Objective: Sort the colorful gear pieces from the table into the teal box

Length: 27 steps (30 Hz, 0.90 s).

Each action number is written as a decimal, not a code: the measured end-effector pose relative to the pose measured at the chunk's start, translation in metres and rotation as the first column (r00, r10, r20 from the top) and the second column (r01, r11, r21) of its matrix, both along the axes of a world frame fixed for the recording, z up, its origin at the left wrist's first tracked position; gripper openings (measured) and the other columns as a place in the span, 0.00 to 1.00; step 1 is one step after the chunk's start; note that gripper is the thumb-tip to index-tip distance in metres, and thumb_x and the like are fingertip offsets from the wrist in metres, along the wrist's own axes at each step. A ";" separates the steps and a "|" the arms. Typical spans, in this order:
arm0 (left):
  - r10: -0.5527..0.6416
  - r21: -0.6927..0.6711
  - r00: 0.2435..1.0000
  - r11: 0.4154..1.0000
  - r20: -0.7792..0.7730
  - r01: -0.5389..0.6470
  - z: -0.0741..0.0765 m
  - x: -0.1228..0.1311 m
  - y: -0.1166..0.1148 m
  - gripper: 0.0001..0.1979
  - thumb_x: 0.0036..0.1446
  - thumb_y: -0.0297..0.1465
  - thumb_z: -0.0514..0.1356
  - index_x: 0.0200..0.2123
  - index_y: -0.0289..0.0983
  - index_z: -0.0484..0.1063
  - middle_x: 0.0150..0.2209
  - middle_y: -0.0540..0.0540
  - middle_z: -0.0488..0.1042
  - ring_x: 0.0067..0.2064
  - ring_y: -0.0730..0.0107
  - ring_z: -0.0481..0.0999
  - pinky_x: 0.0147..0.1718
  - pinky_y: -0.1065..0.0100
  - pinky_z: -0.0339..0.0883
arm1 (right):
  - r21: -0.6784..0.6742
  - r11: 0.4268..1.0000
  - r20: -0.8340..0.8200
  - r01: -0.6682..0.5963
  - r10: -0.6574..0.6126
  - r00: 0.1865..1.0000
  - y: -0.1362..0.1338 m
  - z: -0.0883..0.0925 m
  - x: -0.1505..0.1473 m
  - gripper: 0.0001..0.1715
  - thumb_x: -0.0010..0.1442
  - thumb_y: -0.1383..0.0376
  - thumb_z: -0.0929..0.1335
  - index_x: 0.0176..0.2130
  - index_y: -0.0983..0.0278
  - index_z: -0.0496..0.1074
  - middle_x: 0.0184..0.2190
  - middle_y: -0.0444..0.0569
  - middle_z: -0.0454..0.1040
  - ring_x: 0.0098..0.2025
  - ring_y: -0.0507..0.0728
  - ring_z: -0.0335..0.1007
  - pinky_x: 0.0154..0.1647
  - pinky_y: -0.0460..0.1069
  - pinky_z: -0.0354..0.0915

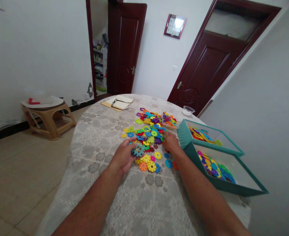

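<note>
Left forearm comes in from the bottom edge and runs up and to the right over the desk (pixel 139 200), which is covered in a patterned lace cloth. Left hand (pixel 123 158) sits low on the cloth, wrist straight, palm turned inward. Its fingers are curled and clamped on a blue-green clump of joined pieces (pixel 137 151), thumb on the upper side. The clump is held just above the cloth, at the near left edge of the pile.

Right forearm comes in from the lower right and angles up and to the left. Right hand (pixel 171 143) lies palm down, knuckles up, at the right edge of the pile of gear pieces (pixel 150 127). Its fingertips are lost among the pieces; cannot tell whether the fingers are apart or closed on anything.

Pile: flat toothed discs, many colours, spread across the middle of the desk. Loose yellow, orange and blue discs lie between the two hands.

Just beside the right wrist, two teal trays (pixel 209 178) lie side by side, each holding more coloured pieces. Notebook with glasses (pixel 120 103) lies at the far edge of the desk.
</note>
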<state>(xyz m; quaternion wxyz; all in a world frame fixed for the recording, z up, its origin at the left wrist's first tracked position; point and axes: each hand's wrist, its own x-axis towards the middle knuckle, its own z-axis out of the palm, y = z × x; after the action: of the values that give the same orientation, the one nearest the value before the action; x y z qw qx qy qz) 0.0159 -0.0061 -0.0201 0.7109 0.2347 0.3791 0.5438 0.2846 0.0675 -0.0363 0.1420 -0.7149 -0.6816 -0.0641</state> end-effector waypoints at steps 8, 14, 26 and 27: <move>-0.003 -0.006 0.999 1.000 0.036 0.003 0.005 0.001 -0.001 0.14 0.55 0.32 0.68 0.44 0.38 0.73 0.39 0.44 0.79 0.33 0.65 0.79 0.33 0.58 0.81 | 0.165 0.986 -0.157 -0.015 0.041 0.987 -0.021 0.013 -0.008 0.25 0.65 0.63 0.67 0.60 0.66 0.73 0.55 0.64 0.76 0.58 0.68 0.69 0.60 0.60 0.64; -0.030 0.052 0.998 0.998 0.050 0.028 0.006 0.002 -0.003 0.17 0.54 0.35 0.68 0.47 0.37 0.73 0.41 0.43 0.80 0.36 0.63 0.80 0.32 0.62 0.79 | 0.147 0.884 -0.499 -0.444 0.454 0.738 -0.082 0.026 -0.058 0.22 0.67 0.59 0.68 0.58 0.60 0.73 0.51 0.53 0.78 0.50 0.60 0.75 0.55 0.55 0.70; -0.089 0.150 0.985 0.982 -0.150 0.112 0.005 0.004 -0.008 0.33 0.45 0.24 0.65 0.58 0.39 0.73 0.46 0.42 0.81 0.40 0.64 0.81 0.33 0.71 0.73 | 0.068 0.922 -0.753 -0.382 0.299 0.587 -0.092 0.018 -0.097 0.29 0.63 0.58 0.72 0.62 0.59 0.72 0.55 0.53 0.76 0.46 0.58 0.74 0.49 0.54 0.73; -0.086 0.164 0.983 0.980 -0.163 0.113 0.004 0.004 -0.008 0.33 0.45 0.25 0.65 0.58 0.39 0.73 0.48 0.41 0.80 0.42 0.63 0.81 0.35 0.69 0.74 | 0.037 0.929 -0.778 -0.368 0.258 0.573 -0.090 0.017 -0.098 0.30 0.63 0.58 0.72 0.62 0.60 0.72 0.53 0.52 0.77 0.44 0.58 0.74 0.48 0.55 0.73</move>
<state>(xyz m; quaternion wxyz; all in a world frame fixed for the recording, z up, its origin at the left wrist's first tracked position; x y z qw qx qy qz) 0.0202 -0.0137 -0.0165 0.6828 0.3556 0.3725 0.5183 0.1865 -0.0226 -0.0189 0.3817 -0.5482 -0.6729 0.3178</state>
